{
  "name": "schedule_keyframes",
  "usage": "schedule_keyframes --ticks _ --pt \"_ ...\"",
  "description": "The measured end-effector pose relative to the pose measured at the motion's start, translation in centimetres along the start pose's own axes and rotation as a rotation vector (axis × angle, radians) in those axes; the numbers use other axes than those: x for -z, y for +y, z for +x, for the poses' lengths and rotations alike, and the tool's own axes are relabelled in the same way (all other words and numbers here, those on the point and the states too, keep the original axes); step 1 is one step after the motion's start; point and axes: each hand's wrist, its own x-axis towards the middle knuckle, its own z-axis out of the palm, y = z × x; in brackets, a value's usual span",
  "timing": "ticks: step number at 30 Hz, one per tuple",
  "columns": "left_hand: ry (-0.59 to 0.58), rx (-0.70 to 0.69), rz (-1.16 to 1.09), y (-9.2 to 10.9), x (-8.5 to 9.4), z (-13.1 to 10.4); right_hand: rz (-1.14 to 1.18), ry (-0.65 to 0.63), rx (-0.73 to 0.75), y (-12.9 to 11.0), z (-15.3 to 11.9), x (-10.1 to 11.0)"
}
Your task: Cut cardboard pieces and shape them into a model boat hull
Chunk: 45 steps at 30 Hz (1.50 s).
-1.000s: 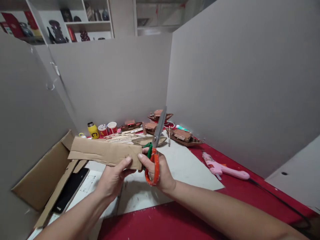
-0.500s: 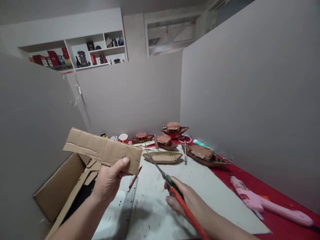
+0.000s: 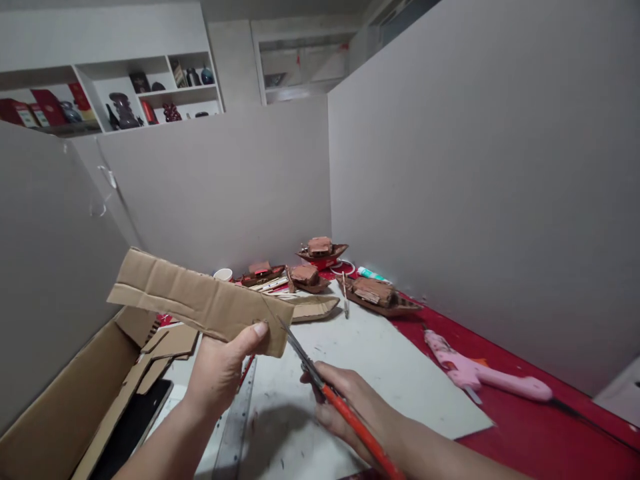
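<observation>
The left hand's (image 3: 220,367) thumb presses flat on a creased, tan cardboard strip (image 3: 200,297), its fingers curled behind, pinching the end. The right hand's (image 3: 355,407) fingers wrap the orange handle of slim metal scissors (image 3: 307,363), the tips at the strip's right end. Beyond lie a pale, boat-shaped cardboard hull (image 3: 315,308) on a smooth white sheet (image 3: 350,360) and rough brown model boats (image 3: 375,295); a glossy pink glue gun (image 3: 485,375) rests on red cloth (image 3: 525,427).

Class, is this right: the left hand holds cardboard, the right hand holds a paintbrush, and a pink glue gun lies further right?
No: the right hand holds scissors, not a paintbrush, as the head view shows. The rest is right.
</observation>
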Motion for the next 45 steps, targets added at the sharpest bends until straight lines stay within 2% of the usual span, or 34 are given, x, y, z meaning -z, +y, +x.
schedule_keyframes --ticks 3,8,18,23,33,45 --pt "-0.011 -0.006 0.015 -0.4 -0.1 0.0 -0.041 -0.085 -0.012 0.0 0.1 0.0" --pt "-0.023 0.028 0.021 -0.6 -0.3 0.2 -0.054 -0.114 -0.058 -0.3 0.1 0.0" --pt "-0.030 0.042 0.020 -1.1 -0.2 0.1 0.009 -0.087 -0.098 -0.6 0.0 -0.3" --pt "0.005 0.045 0.041 -1.1 -0.4 0.0 0.065 -0.061 -0.090 -0.8 -0.1 -0.1" --pt "-0.029 0.070 0.014 -1.7 -0.3 0.1 0.208 -0.066 -0.116 0.2 -0.5 -0.8" --pt "-0.036 0.100 -0.006 -1.9 -0.4 0.1 0.219 -0.052 -0.100 0.1 -0.8 -0.9"
